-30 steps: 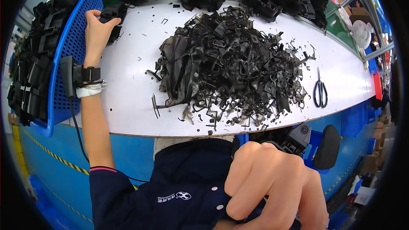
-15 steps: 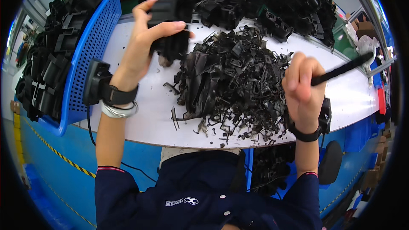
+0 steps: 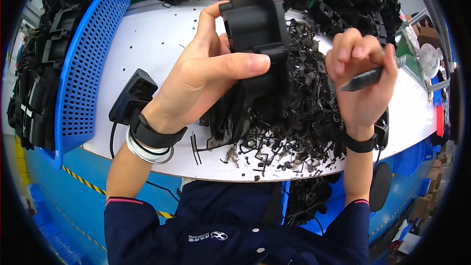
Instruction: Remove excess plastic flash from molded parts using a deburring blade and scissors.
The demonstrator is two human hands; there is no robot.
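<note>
My left hand (image 3: 196,71) grips a black moulded plastic part (image 3: 255,24), thumb across its near side and fingers behind it. The part has a wide curved hollow and ribbed edges, and it is held above the table over a heap of black plastic scraps (image 3: 314,103). To the right, my right hand (image 3: 365,78) is raised with its fingers curled over a slender dark tool (image 3: 363,79). One pointed, greyish end of the tool lies across the palm; its exact kind cannot be made out. The hands are apart, and the tool does not touch the part.
A blue perforated basket (image 3: 93,64) full of black parts stands at the left. More black moulded parts (image 3: 343,14) are piled along the back of the white table (image 3: 147,44). Small trimmings lie near the front edge. A clear-bladed fan (image 3: 430,59) is at far right.
My left hand has brought the black part rightward and closer. The tool in my right hand has turned: its long dark length pointed up right before, and now a greyish pointed end shows leftward.
</note>
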